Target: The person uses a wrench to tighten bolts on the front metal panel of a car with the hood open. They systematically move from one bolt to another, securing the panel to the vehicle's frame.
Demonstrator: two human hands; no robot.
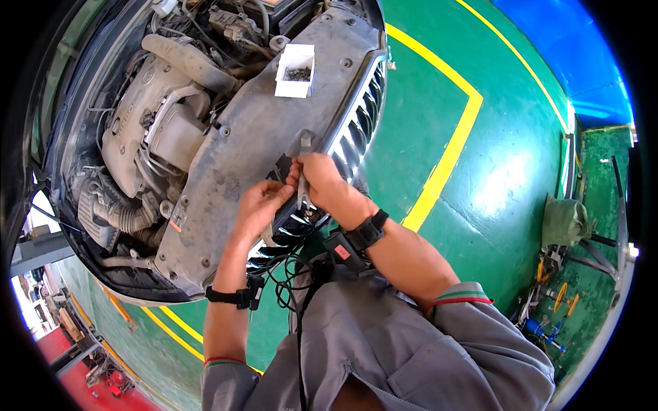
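Observation:
My right hand has its fingers curled closed on a narrow grey metal piece, possibly a tool, at the front edge of the car's grey plastic top cover. Just left of it, my left hand has thumb and fingers bent together near the same piece and a dark opening in the cover; what its fingertips hold is hidden. A white open box of small dark fasteners rests on the cover above both hands. The slatted chrome grille runs along the cover's right edge.
The engine with its hoses fills the upper left. Black cables hang below my hands. Green floor with yellow lines lies right, a blue surface at upper right, and frames with a sack at far right.

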